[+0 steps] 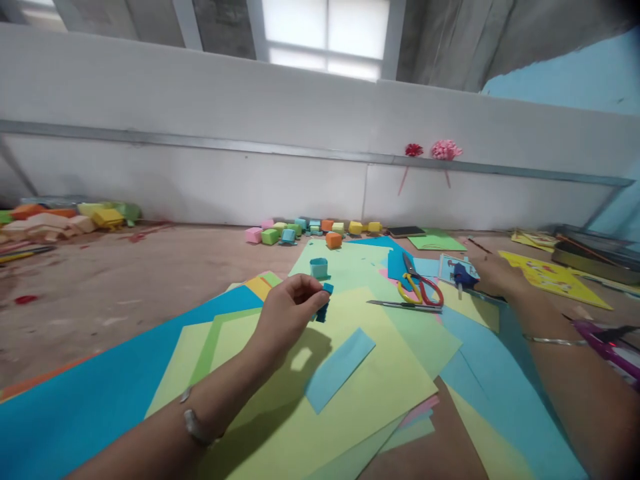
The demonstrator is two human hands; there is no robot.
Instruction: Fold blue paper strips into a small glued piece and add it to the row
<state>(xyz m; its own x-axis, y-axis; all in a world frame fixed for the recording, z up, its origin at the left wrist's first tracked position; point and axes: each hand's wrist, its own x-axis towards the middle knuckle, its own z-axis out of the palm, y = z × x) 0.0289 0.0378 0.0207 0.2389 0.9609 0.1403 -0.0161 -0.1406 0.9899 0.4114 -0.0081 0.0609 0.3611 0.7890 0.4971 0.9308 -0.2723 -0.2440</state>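
Observation:
My left hand [287, 310] pinches a small dark blue folded paper piece [323, 311] above the yellow-green sheets [370, 373]. Just beyond it stands a small open light blue paper box [319, 268]. A light blue paper strip [341, 369] lies on the sheets, to the right of my left hand. On the right side my right hand [493, 275] reaches forward beside a dark blue object [465, 275] with a pale tip; the hand is blurred and its fingers cannot be made out clearly. Scissors [420, 283] with yellow and red handles and a slim cutter [406, 306] lie between the hands.
Small coloured paper boxes [333, 241] line the back by the white wall [200, 180]. More folded paper [55, 220] is piled far left. A yellow printed sheet [555, 279], a dark tray [595, 263] and a purple tool [605, 347] are at right.

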